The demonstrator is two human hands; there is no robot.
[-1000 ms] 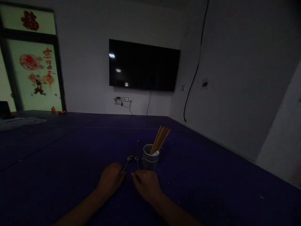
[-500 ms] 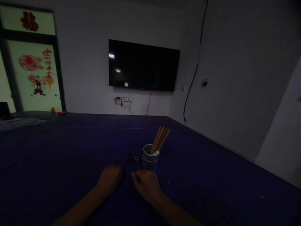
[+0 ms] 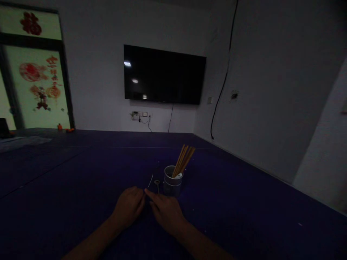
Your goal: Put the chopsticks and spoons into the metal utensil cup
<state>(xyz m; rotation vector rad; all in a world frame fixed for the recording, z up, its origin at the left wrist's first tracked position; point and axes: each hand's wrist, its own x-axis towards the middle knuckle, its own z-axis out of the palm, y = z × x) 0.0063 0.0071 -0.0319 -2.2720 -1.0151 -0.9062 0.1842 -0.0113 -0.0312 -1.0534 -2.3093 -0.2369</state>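
One left hand (image 3: pixel 129 206) was curled round a spoon (image 3: pixel 150 180), edge-on just ahead of the grip. One right hand (image 3: pixel 168 213), close beside, met a second spoon (image 3: pixel 157 182); its hold could not be told. Just beyond stood a grey cup (image 3: pixel 172 189) with chopsticks (image 3: pixel 184 159); far ahead hung a television (image 3: pixel 165 75).

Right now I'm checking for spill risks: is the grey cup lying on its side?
No, the grey cup stands upright, its open rim facing up and brown sticks rising out of it.

A wall-mounted television (image 3: pixel 165 74), sockets (image 3: pixel 145 114) and a decorated door (image 3: pixel 38 85) show an indoor room, home or office unclear.
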